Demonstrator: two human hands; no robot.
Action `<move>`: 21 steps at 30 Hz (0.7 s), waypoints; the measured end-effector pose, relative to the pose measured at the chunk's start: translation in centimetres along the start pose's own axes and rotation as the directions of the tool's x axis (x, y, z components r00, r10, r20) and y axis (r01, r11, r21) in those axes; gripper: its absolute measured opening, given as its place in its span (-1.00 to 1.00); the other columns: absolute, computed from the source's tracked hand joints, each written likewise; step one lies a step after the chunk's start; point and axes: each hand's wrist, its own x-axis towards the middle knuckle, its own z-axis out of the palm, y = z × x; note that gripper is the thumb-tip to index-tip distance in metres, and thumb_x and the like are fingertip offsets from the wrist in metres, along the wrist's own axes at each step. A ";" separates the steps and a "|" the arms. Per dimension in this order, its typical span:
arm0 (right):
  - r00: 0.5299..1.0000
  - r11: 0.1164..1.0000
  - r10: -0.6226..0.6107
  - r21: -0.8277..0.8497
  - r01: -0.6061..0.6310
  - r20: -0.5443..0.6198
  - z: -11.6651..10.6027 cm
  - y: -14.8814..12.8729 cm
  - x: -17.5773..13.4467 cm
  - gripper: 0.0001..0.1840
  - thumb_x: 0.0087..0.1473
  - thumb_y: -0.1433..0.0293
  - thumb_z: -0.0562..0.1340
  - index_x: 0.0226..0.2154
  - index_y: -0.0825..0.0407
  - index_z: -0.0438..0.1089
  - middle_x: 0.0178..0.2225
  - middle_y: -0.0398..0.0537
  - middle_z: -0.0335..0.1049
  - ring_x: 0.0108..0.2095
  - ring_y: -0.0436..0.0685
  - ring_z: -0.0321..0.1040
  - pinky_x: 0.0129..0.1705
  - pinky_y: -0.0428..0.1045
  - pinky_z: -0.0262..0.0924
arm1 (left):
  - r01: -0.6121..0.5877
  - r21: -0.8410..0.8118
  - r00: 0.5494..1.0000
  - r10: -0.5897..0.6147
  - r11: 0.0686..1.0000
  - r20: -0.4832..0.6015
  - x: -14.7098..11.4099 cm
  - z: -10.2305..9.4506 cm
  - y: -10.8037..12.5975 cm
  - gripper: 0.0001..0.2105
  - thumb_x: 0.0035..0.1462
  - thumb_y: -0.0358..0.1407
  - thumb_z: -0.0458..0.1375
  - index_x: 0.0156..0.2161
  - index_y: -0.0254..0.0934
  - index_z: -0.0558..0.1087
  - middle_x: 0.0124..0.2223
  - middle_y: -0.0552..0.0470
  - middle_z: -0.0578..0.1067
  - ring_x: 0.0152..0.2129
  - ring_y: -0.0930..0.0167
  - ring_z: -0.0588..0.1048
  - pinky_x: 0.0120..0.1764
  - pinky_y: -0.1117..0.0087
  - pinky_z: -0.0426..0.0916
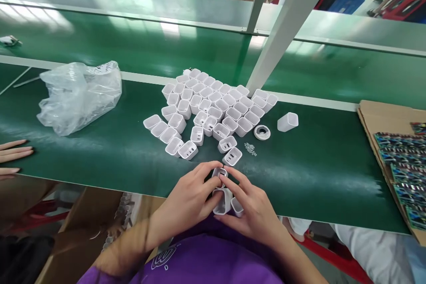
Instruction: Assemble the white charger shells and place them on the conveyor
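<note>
The green surface carries everything. Left of the cluster of white shells lies a crumpled clear bag; right of it sit cardboard with circuit boards, a lone shell, a white ring and tiny clear bits. A slanted white post rises behind the cluster. Below it, the left hand and right hand both close their grip on small white shells. Another person's fingers rest far left.
</note>
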 end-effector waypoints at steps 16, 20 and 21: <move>0.997 0.997 0.056 0.063 -0.053 -0.050 -1.4 1.1 -0.4 -0.58 0.15 0.36 0.24 0.06 -0.03 0.24 -0.05 0.04 0.44 -0.14 0.13 0.48 -0.16 0.02 0.44 | 0.084 -0.307 0.987 -0.121 0.948 -0.103 -1.7 1.5 -1.3 -0.77 0.15 -0.31 0.19 -0.10 -0.20 0.29 0.05 -0.14 0.43 0.01 0.31 0.47 -0.02 0.27 0.47; 0.990 0.997 0.075 0.021 -0.073 -0.120 -0.8 0.9 0.0 -0.58 0.15 0.24 0.26 0.02 -0.01 0.21 -0.15 0.05 0.42 -0.24 0.16 0.47 -0.29 0.03 0.43 | 0.043 -0.404 0.980 -0.118 0.914 -0.162 -2.1 2.6 -1.5 -0.29 0.03 -0.17 0.31 0.20 -0.19 0.06 0.23 -0.32 0.21 0.21 0.15 0.26 0.08 0.05 0.40; 0.988 0.997 0.075 0.032 -0.071 -0.132 -0.8 0.8 -0.1 -0.55 0.14 0.21 0.26 0.03 -0.01 0.19 -0.17 0.04 0.41 -0.26 0.15 0.47 -0.31 0.02 0.43 | 0.042 -0.423 0.980 -0.120 0.905 -0.160 -2.1 2.8 -1.5 -0.20 0.00 -0.16 0.33 0.25 -0.17 -0.01 0.27 -0.35 0.16 0.24 0.13 0.22 0.10 0.02 0.37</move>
